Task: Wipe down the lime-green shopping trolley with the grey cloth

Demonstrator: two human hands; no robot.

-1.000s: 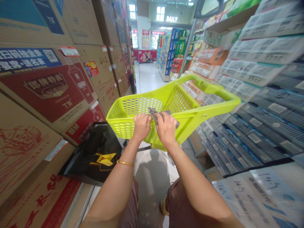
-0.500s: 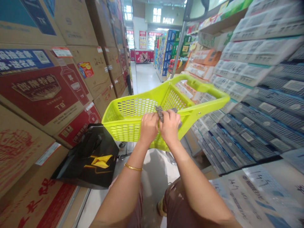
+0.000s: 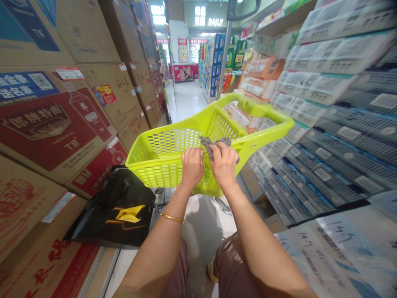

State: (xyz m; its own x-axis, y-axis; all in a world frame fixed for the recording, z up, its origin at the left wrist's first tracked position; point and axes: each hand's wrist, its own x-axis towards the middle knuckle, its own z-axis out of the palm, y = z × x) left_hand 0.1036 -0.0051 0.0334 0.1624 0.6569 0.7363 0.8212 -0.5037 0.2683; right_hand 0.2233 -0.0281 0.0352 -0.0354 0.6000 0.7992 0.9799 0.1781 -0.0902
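A lime-green shopping basket cart with perforated sides stands crosswise in front of me, its handle to the right. My left hand is closed over the near rim of the basket. Just right of it, my right hand presses a crumpled grey cloth against the same rim. Part of the cloth spreads out past my fingers over the basket's inside edge. My right fingertips are partly hidden by the rim and cloth.
Stacked cardboard boxes line the left side. A black bag with a yellow piece lies against them. Packs with handwritten prices fill the right shelf. A metal post rises behind the cart, and the aisle floor runs ahead.
My right hand and the cloth have shifted slightly right along the rim, opening a gap between my hands. The cart and surroundings appear further left in the view.
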